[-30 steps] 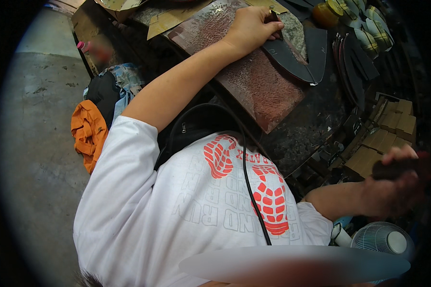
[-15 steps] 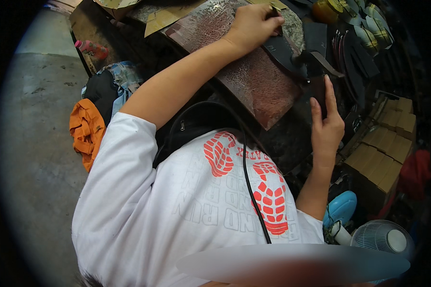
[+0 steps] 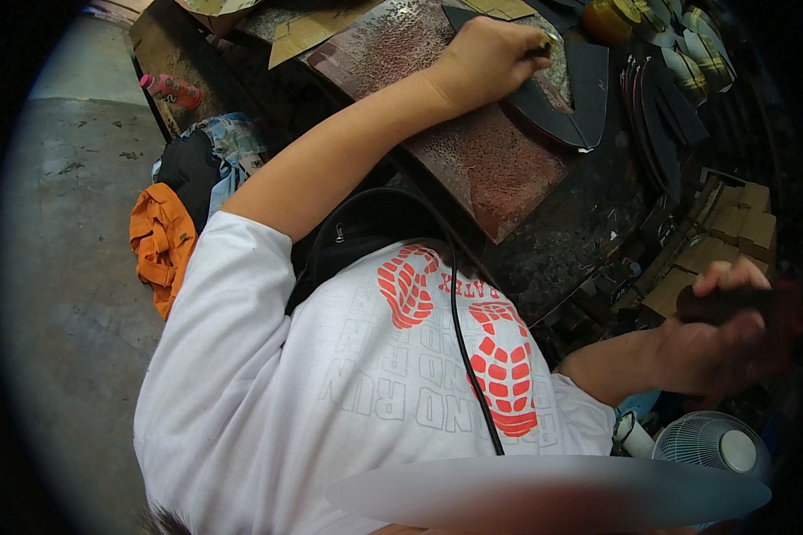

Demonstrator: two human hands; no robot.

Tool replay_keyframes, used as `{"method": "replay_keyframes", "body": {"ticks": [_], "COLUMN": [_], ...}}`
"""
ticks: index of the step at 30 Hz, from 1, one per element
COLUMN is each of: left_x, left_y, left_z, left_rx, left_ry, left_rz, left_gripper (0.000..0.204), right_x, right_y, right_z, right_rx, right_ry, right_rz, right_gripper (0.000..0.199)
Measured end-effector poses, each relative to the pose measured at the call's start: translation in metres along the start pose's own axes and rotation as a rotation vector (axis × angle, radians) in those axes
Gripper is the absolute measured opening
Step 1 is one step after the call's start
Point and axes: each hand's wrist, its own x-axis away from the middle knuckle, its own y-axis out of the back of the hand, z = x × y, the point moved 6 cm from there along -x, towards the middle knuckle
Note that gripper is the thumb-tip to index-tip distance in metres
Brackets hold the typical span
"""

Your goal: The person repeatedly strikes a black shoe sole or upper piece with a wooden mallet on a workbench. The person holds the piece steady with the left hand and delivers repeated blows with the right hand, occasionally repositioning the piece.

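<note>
My left hand (image 3: 495, 61) is closed over the worn red-brown board (image 3: 482, 178), fingers pinched together. A small dark and yellowish thing (image 3: 544, 43) shows at its fingertips, too small to name. Below that hand lies a black curved U-shaped piece (image 3: 558, 125), like a shoe upper, partly hidden by the fingers and resting on the board's right end. Off to the right, my right hand (image 3: 723, 330) is smeared by motion and wrapped round a dark block-like thing (image 3: 718, 306), whose kind I cannot make out.
Stacked black cut pieces (image 3: 656, 125) and an amber jar (image 3: 608, 20) stand at the far right. Brown cardboard boxes (image 3: 745, 218) and a fan (image 3: 714, 450) are on the right. A pink bottle (image 3: 171, 91) and orange cloth (image 3: 162, 241) are at left.
My right hand has swung right and toward me, away from the black piece, carrying the dark block-like thing. My left hand has shifted slightly right and nearer. The black piece's curved end is now uncovered.
</note>
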Motion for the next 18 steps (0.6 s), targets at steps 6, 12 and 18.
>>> {"method": "replay_keyframes", "body": {"ticks": [6, 12, 18], "left_x": [0.004, 0.013, 0.012], "left_y": [-0.007, -0.005, 0.000], "left_z": [-0.011, 0.038, 0.026], "left_rx": [-0.089, 0.647, 0.411], "left_ry": [-0.118, 0.624, 0.454], "left_rz": [-0.055, -0.013, 0.026], "left_gripper": [0.013, 0.018, 0.020], "right_x": [0.062, 0.107, 0.088], "right_y": [-0.050, -0.034, -0.037], "right_z": [-0.080, -0.097, -0.086], "right_rx": [0.448, 0.560, 0.505], "right_ry": [-0.353, -0.446, -0.398], "right_rz": [0.352, 0.391, 0.355], "right_gripper": [0.046, 0.057, 0.054]}}
